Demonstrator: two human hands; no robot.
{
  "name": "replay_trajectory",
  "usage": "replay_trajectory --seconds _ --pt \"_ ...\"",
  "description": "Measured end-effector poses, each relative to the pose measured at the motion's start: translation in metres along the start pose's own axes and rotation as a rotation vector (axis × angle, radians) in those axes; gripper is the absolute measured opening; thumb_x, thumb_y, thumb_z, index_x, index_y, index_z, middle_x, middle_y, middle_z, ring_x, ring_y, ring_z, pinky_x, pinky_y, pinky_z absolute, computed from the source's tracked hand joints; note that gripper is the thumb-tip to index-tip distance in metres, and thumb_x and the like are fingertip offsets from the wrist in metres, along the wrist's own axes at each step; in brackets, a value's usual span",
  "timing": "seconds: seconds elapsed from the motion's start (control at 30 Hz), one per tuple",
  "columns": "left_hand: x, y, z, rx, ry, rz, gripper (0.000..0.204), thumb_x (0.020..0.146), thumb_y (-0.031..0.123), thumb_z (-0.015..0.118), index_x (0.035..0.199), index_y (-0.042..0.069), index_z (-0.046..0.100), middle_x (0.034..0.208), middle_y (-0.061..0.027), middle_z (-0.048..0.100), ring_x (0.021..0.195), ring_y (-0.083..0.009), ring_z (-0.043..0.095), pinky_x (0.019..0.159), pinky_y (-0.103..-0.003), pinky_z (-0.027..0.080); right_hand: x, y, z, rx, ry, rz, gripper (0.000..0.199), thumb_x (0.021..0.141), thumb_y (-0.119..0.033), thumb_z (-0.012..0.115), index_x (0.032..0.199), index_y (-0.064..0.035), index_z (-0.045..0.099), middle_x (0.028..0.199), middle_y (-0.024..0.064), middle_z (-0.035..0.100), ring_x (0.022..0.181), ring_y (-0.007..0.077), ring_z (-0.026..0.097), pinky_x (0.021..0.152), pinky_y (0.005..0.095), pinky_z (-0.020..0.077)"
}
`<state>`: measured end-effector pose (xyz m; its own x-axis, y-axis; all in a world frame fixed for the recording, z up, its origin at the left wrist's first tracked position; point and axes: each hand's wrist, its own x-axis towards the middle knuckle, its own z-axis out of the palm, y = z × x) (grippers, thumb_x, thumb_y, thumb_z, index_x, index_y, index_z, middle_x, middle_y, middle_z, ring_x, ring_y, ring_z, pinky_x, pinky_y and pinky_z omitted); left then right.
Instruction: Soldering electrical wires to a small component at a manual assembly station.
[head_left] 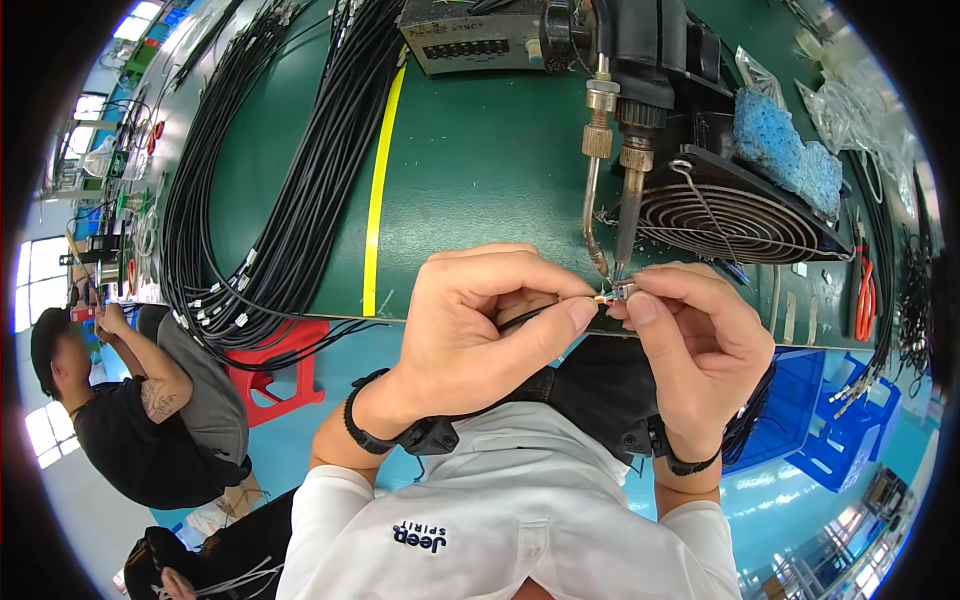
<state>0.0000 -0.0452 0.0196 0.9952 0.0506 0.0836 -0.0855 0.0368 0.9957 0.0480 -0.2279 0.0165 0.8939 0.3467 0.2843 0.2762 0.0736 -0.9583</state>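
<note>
Both hands meet under the fixed soldering tip (622, 262): left hand (480, 325) pinches the thin black cable (522, 319), right hand (700, 335) pinches its small metal connector (622, 291), steadying the joint above the green table (480, 160).

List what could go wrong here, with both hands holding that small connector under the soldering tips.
1. The left hand and right hand pinch the small metal connector right beneath the fixed metal soldering tip; fingertips may get burned.
2. The thin black cable runs between the fingers; a tug could shift the connector off the tip.
</note>
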Motion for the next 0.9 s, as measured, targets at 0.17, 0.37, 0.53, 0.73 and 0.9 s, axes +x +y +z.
replay_trajectory --seconds 0.17,0.37,0.53,0.73,0.9 --pt "-0.001 0.001 0.001 0.032 -0.002 -0.004 0.008 0.080 -0.005 0.068 0.087 -0.006 0.070 0.068 -0.0020 0.056 0.055 -0.0034 0.040 0.049 -0.021 0.028 -0.001 -0.002 0.002 0.053 0.023 0.062 0.016 0.084 0.011 0.062 0.099 0.0077 0.064 0.093 0.0142 0.064 0.079 0.0167 0.066 0.070 0.0250 0.0553" --pt "0.003 0.000 -0.001 0.035 -0.011 -0.010 0.008 0.080 -0.004 0.069 0.087 -0.006 0.070 0.068 -0.0022 0.056 0.055 -0.0031 0.040 0.049 -0.021 0.028 0.001 0.000 0.001 0.036 0.021 0.035 0.017 0.082 0.012 0.064 0.099 0.0081 0.065 0.093 0.0148 0.065 0.080 0.0168 0.066 0.070 0.0250 0.0545" --pt "-0.003 0.003 -0.006 0.057 0.041 0.012 0.007 0.080 -0.002 0.070 0.087 -0.005 0.070 0.067 -0.0014 0.056 0.054 -0.0022 0.042 0.047 -0.021 0.029 0.002 -0.001 0.008 0.037 0.029 0.052 0.020 0.079 0.015 0.065 0.098 0.0093 0.066 0.093 0.0158 0.067 0.080 0.0171 0.065 0.069 0.0249 0.0529" --pt "0.001 -0.005 -0.002 -0.042 -0.056 0.207 0.004 0.080 -0.001 0.069 0.084 -0.003 0.070 0.067 -0.0049 0.060 0.051 -0.0059 0.049 0.045 -0.023 0.034 -0.015 -0.004 -0.005 -0.168 0.052 0.081 0.015 0.085 0.011 0.060 0.099 0.0081 0.062 0.097 0.0118 0.062 0.080 0.0145 0.061 0.070 0.0239 0.0505" --pt "0.000 -0.006 -0.010 -0.034 -0.141 0.254 0.004 0.079 0.001 0.069 0.082 -0.003 0.069 0.067 -0.0054 0.059 0.051 -0.0081 0.051 0.045 -0.024 0.035 -0.018 0.007 -0.010 -0.235 0.036 -0.148 0.017 0.086 0.010 0.060 0.102 0.0071 0.061 0.094 0.0100 0.059 0.082 0.0153 0.056 0.072 0.0249 0.0465"
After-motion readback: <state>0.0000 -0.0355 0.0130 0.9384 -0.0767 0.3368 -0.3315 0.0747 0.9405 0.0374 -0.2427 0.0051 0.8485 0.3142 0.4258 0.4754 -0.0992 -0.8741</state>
